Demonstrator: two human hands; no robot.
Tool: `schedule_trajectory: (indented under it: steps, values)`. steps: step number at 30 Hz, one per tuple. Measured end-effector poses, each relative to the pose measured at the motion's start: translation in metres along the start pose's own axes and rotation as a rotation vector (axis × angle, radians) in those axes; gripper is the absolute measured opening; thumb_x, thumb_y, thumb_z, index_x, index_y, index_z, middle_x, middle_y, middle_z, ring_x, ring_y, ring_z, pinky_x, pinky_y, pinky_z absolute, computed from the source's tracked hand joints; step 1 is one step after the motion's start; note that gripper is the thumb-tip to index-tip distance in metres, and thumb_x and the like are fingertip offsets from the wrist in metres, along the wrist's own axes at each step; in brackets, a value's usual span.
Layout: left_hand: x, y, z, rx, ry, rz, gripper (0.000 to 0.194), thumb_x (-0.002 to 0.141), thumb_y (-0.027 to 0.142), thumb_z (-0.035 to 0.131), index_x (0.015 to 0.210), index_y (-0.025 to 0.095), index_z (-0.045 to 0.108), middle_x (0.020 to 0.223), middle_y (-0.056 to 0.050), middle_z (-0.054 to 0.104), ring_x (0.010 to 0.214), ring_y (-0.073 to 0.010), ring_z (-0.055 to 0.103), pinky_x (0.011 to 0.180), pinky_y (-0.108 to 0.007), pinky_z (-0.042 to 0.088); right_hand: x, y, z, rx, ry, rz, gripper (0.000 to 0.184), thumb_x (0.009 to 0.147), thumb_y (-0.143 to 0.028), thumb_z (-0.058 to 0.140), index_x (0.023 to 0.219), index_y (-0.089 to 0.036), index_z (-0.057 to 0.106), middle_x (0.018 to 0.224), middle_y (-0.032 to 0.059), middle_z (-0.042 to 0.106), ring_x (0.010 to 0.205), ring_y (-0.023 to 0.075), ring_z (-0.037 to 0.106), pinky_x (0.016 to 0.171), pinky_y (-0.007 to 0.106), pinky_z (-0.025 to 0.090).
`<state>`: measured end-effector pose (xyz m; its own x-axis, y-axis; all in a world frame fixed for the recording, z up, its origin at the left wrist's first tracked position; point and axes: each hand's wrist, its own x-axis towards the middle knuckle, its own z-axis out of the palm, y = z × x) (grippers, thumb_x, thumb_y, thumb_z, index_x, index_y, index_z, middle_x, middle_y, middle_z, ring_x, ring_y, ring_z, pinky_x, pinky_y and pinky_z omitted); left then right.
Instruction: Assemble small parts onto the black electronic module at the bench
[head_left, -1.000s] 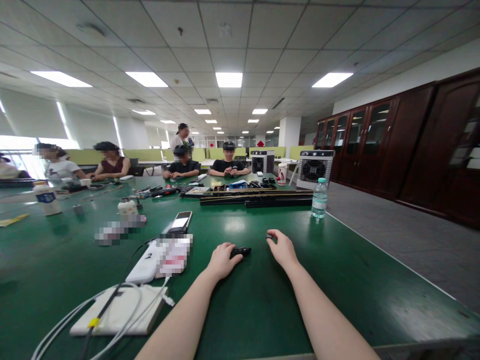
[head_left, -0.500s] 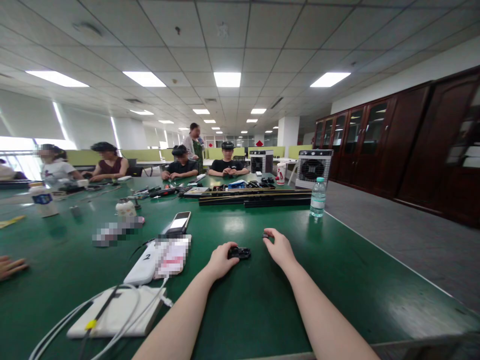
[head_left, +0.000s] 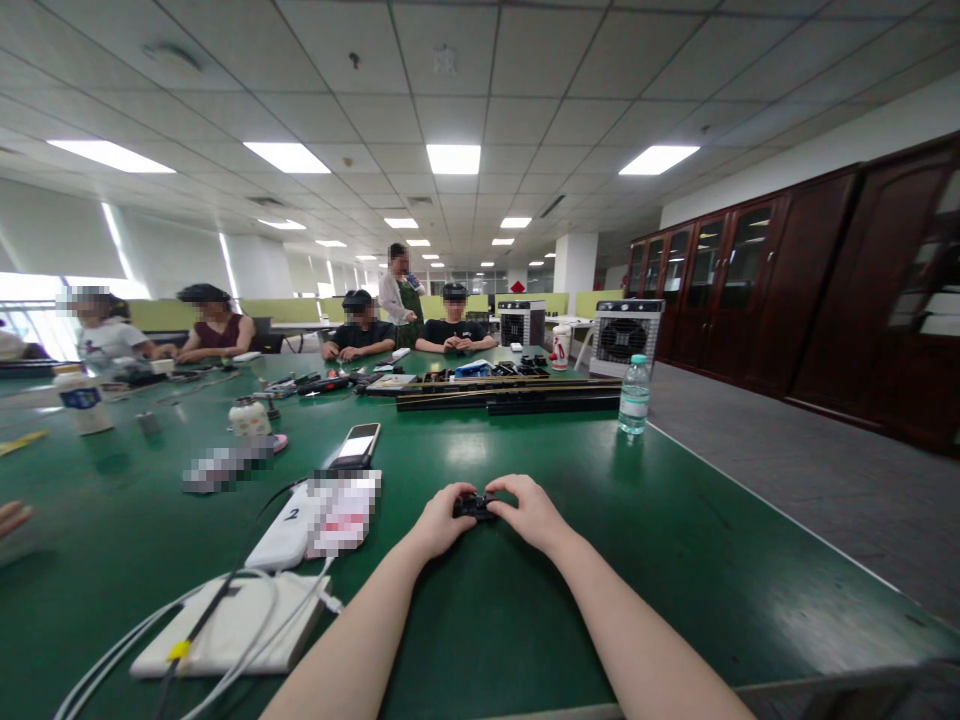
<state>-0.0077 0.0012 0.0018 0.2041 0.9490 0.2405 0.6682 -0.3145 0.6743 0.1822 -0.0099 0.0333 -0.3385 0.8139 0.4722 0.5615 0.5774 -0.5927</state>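
A small black plastic part [head_left: 472,508] with an uneven, recessed top lies low over the green table in front of me. My left hand [head_left: 439,520] grips its left end between thumb and fingers. My right hand [head_left: 531,512] is closed at the part's right end, fingertips bent down onto it. The small dark piece [head_left: 489,497] pinched in those fingertips is mostly hidden, and I cannot tell whether it sits in the black part or only touches it.
To the left lie a white power bank [head_left: 279,530], a phone [head_left: 356,445] and a white box [head_left: 232,625] with cables. A water bottle [head_left: 634,395] stands ahead right, near black rails [head_left: 525,398]. Co-workers sit across the table [head_left: 675,560]; a hand [head_left: 13,518] shows at the left edge.
My right hand has moved left and slightly down, carrying the small dark piece to the black part. My left hand keeps its grip. The co-worker's hand at the left edge has drawn back.
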Motion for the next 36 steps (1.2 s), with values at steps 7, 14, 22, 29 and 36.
schedule_trajectory:
  steps: [7, 14, 22, 29, 36]
  values:
    - [0.001, -0.001, 0.002, -0.016, -0.001, 0.005, 0.044, 0.066, 0.012, 0.065, 0.109, 0.019, 0.056, 0.109, -0.006, 0.063, 0.102, -0.0185, 0.058, 0.094, -0.031, 0.043, -0.002, 0.003, 0.011, -0.172, -0.073, 0.013, 0.02, 0.074, -0.026, 0.064, 0.093, -0.028, 0.068, 0.1, 0.0005, 0.067, 0.097, 0.02, 0.056, 0.087, 0.035, 0.041]
    - [0.0, 0.005, 0.001, -0.024, -0.026, -0.014, 0.042, 0.067, 0.012, 0.063, 0.108, 0.018, 0.056, 0.107, -0.006, 0.064, 0.101, -0.018, 0.06, 0.09, -0.028, 0.045, -0.003, 0.002, 0.016, -0.265, -0.124, 0.037, 0.022, 0.074, -0.027, 0.063, 0.095, -0.032, 0.067, 0.107, 0.0002, 0.063, 0.099, 0.0208, 0.054, 0.087, 0.036, 0.04]
    - [-0.001, 0.005, 0.0, 0.01, -0.054, 0.013, 0.041, 0.072, 0.018, 0.057, 0.112, 0.019, 0.054, 0.108, -0.006, 0.065, 0.1, -0.0196, 0.06, 0.09, -0.03, 0.045, -0.002, 0.009, 0.019, -0.229, -0.11, 0.058, 0.02, 0.074, -0.03, 0.063, 0.093, -0.033, 0.069, 0.107, -0.0001, 0.064, 0.101, 0.021, 0.054, 0.09, 0.038, 0.039]
    - [-0.002, 0.006, 0.001, -0.137, -0.048, 0.027, 0.038, 0.073, 0.012, 0.055, 0.111, 0.017, 0.051, 0.105, -0.006, 0.065, 0.1, -0.0175, 0.06, 0.092, -0.03, 0.045, -0.003, 0.013, 0.017, -0.132, -0.114, 0.062, 0.028, 0.072, -0.025, 0.063, 0.099, -0.033, 0.068, 0.109, 0.0005, 0.064, 0.101, 0.0205, 0.055, 0.092, 0.037, 0.041]
    - [0.003, 0.003, 0.006, -0.409, -0.059, -0.038, 0.042, 0.072, 0.01, 0.055, 0.113, 0.017, 0.046, 0.107, -0.006, 0.06, 0.078, -0.0127, 0.063, 0.077, -0.029, 0.051, -0.002, 0.014, 0.012, 0.094, -0.017, 0.008, 0.03, 0.071, -0.021, 0.062, 0.101, -0.025, 0.066, 0.101, 0.0029, 0.066, 0.096, 0.0186, 0.059, 0.091, 0.034, 0.044]
